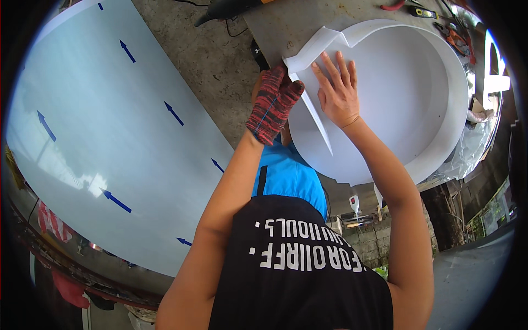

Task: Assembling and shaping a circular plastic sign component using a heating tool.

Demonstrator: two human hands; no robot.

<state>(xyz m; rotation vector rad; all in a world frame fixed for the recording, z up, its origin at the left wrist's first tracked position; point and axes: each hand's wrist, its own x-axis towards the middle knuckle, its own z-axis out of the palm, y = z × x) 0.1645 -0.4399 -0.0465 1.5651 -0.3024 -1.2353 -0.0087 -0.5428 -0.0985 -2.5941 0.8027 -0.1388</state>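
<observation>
The left hand (273, 104), in a red-and-black knitted work glove, has its fingers curled together and clamped on the loose end of a white flat plastic strip (313, 52), at the near-left rim of a large round white shallow form (418, 93). That strip runs on as the upright curved wall around the round white base, and the free end bends away in a kink just above the glove. The bare right hand (337, 91) lies just beside the glove, palm down with fingers spread apart and pressed flat on the white surface inside the wall, grasping nothing. A narrow pointed white sliver (319, 118) sticks out below the two hands across the base. The round form rests on a grey table (275, 25) with hand tools, some red-handled (448, 33), along its far edge. To the left lies a big pale blue-white sheet with dark blue arrows (110, 126) on a concrete floor (214, 66).
</observation>
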